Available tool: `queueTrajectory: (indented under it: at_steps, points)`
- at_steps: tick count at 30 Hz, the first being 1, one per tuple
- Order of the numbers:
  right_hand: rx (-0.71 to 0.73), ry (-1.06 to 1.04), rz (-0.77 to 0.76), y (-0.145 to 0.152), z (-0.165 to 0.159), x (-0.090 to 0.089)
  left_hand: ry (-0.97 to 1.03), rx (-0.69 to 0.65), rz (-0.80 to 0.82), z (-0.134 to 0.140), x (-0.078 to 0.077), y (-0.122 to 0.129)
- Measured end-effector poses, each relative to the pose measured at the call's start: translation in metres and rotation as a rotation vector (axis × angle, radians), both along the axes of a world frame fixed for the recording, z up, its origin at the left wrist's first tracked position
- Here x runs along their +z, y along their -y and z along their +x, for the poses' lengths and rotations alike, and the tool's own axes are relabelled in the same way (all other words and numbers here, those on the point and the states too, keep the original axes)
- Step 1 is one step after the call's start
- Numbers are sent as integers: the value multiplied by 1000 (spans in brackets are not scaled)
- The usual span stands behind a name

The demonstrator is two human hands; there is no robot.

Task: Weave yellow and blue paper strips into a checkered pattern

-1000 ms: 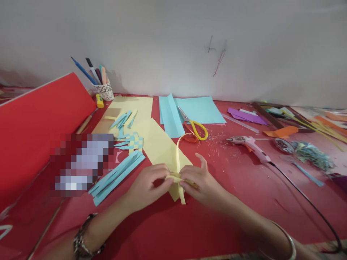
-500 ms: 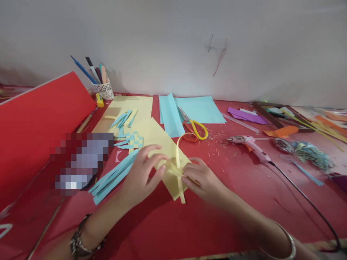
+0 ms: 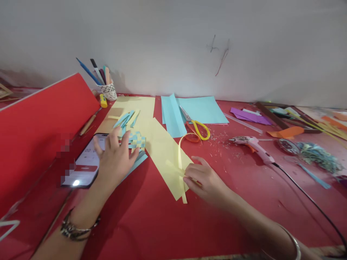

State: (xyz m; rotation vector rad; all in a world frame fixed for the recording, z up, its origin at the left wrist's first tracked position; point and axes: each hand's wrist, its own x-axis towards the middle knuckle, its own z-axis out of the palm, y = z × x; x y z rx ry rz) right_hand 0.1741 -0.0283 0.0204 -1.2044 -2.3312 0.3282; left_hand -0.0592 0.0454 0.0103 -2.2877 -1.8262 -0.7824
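Note:
My left hand [image 3: 115, 155] reaches over the left side with its fingers spread, holding nothing. Below and beside it are blue paper strips [image 3: 138, 162], a woven blue-and-yellow paper piece [image 3: 137, 140] and a lit phone [image 3: 88, 159]. My right hand [image 3: 204, 177] pinches yellow paper strips [image 3: 175, 167], whose free ends point left above a yellow paper sheet [image 3: 168, 155]. One loose yellow strip [image 3: 180, 151] curls upward beside that hand and hangs past the sheet's lower corner. How many strips the right fingers hold is hidden.
Scissors [image 3: 200, 128] lie on blue paper sheets [image 3: 200, 108]. To the right is a pink glue gun [image 3: 251, 142] with its cord. A pen cup [image 3: 109, 90] stands behind, near the wall. A large red board [image 3: 46, 122] leans at the left.
My left hand has moved left, away from the yellow strips, to above the blue strips and the phone. My right hand stays nearly in place, still pinching the yellow strips.

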Motion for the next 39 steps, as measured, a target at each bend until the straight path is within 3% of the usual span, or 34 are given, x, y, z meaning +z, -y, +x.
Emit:
queueTrajectory:
  at_steps: [3, 6, 8, 11, 17, 34, 39]
  points:
    - [26, 21, 22, 0, -1, 0, 161, -254, -18, 16, 1, 11]
    - [77, 44, 41, -1, -1, 0, 314, -588, -233, 29, 2, 24]
    - [101, 51, 39, 0, -1, -1, 404, -696, -445, 36, 2, 32]
    - [101, 38, 22, 0, -1, -4, 472, -681, -622, 43, 3, 39]
    - [70, -17, -28, 0, -4, -5, 574, -674, -760, 48, 3, 42]
    - [14, -50, -53, 1, -5, -4, 776, -591, -820, 51, 7, 41]
    - [-113, -89, -232, 2, -5, 2, 821, -538, -803, 49, 5, 38]
